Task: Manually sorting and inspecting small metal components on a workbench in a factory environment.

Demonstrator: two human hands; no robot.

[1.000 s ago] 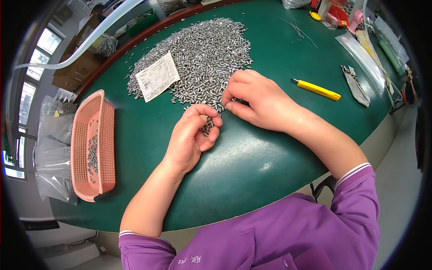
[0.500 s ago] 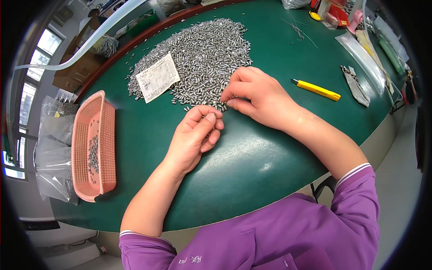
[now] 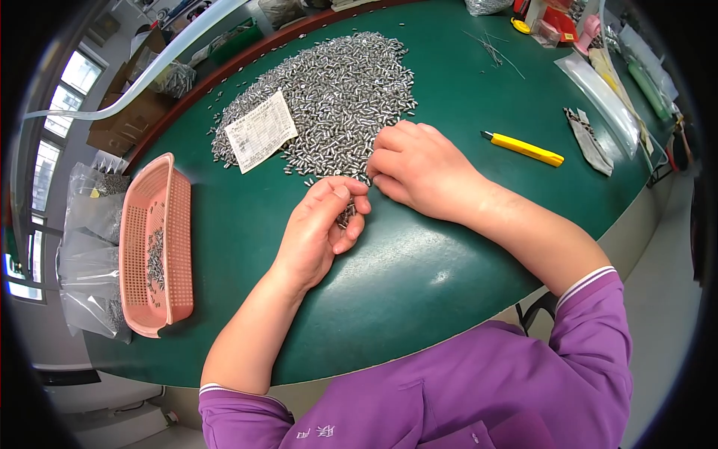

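A broad heap of small shiny metal pins covers the far middle of the green table. My left hand is curled at the heap's near edge, with a small cluster of the metal pins showing between its thumb and fingers. Just right of it, my right hand bends over the heap's lower right edge, its fingers closed together. Whether a pin is pinched in those fingertips is hidden. A printed paper slip lies on the left part of the heap.
At the left stands a pink plastic basket with some pins inside, beside clear bags of small parts. To the right lie a yellow utility knife, a grey cloth-like piece and thin wires. Clear plastic sleeves rest at the right edge.
My left hand has opened slightly, so the pins inside it show more. My right hand has lowered a little and its fingers have curled in at the heap's edge.
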